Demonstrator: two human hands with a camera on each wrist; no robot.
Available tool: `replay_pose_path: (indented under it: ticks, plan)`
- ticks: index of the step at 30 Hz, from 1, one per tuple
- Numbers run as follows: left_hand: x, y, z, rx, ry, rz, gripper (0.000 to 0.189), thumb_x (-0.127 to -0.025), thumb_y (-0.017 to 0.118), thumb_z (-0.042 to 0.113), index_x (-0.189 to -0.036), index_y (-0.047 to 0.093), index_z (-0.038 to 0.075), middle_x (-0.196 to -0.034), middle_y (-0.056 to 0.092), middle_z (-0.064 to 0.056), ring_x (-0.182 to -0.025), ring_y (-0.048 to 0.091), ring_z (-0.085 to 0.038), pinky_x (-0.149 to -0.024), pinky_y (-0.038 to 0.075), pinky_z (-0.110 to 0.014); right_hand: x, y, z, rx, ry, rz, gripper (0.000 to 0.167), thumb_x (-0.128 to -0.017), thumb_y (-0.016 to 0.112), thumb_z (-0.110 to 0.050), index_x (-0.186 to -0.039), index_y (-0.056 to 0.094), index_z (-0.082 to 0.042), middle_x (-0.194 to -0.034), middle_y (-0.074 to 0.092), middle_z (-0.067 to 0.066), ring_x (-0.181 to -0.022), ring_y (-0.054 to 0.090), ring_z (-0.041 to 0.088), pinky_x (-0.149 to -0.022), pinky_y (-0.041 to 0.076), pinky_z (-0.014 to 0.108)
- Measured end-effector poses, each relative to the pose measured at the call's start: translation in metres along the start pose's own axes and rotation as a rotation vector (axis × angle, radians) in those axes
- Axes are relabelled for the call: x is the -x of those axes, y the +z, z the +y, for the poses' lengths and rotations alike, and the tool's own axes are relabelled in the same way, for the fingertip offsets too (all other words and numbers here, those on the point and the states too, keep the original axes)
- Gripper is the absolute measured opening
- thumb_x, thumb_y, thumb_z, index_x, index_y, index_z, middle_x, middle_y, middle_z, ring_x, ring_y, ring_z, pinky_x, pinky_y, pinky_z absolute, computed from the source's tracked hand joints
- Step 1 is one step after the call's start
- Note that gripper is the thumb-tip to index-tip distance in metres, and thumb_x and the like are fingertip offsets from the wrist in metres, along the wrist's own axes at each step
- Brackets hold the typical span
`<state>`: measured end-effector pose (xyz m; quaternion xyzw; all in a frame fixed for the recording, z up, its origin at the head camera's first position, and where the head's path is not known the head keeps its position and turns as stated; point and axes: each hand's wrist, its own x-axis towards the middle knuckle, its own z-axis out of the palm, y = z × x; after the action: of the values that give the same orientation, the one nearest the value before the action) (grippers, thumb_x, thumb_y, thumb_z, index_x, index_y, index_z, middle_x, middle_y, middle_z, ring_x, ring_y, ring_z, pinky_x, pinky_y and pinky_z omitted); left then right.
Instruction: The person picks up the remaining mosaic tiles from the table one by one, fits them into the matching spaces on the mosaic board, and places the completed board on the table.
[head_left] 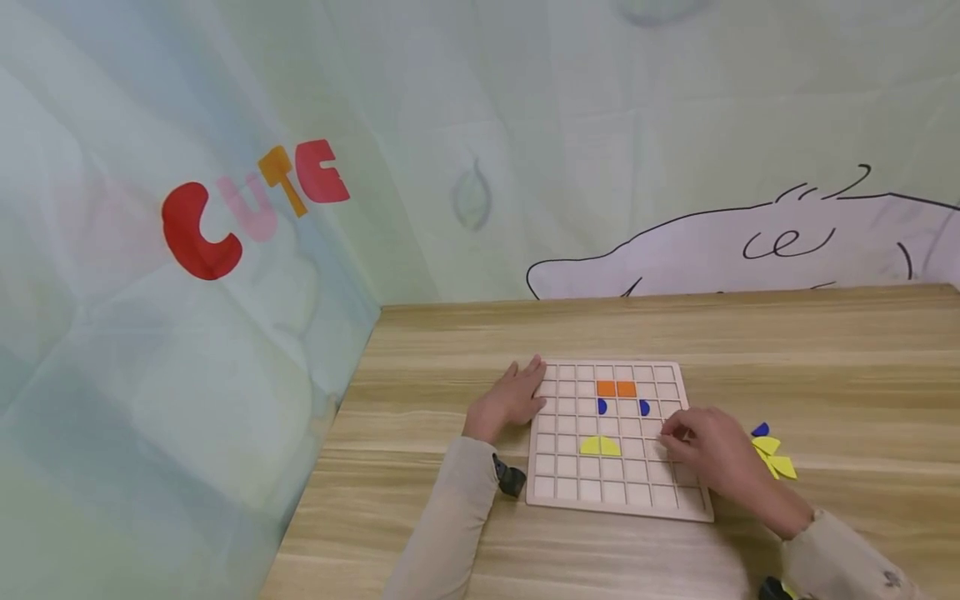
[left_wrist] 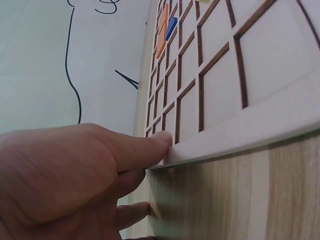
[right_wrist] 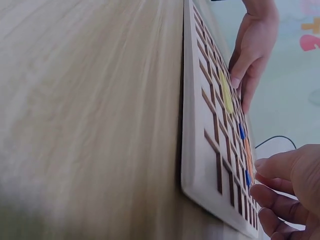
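A pale wooden grid board (head_left: 619, 509) lies on the table. My left hand (head_left: 512, 398) is at its left edge, fingers extended; in the left wrist view the thumb (left_wrist: 159, 142) rests on the rim. Over the right side of the board is my right hand (head_left: 711, 448), fingers bent; in the right wrist view a gap shows between thumb and index finger, with nothing visible in it. Set in the grid are two orange squares (head_left: 617, 389), a blue half-disc (head_left: 602, 407), another blue half-disc (head_left: 645, 407) and two yellow quarter-discs (head_left: 601, 446) side by side.
Right of the board, beyond my right hand, is a loose pile of yellow pieces (head_left: 782, 467) with a blue half-disc (head_left: 761, 430) beside it. The wood-grain table (head_left: 450, 342) meets a printed cloth wall (head_left: 450, 108) at the back and left.
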<state>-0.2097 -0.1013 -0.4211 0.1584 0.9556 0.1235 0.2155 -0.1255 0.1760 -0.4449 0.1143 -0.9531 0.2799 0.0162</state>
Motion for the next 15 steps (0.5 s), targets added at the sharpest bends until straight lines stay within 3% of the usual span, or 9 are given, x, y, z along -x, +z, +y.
replay_pose_path:
  ticks: [15]
  plan:
    - [-0.001,0.002,-0.002,-0.041,0.020,0.007,0.059,-0.103,0.041,0.027,-0.154,0.015,0.010,-0.162,0.005,-0.002,-0.149,0.006,-0.027,-0.123,0.009,-0.039,0.020,-0.011,0.025,-0.014,-0.069,0.103,0.007,-0.079,0.076,-0.012,-0.080,0.071,-0.016,-0.077,0.067,-0.009,-0.073,0.060,0.008,-0.068,0.051,0.031]
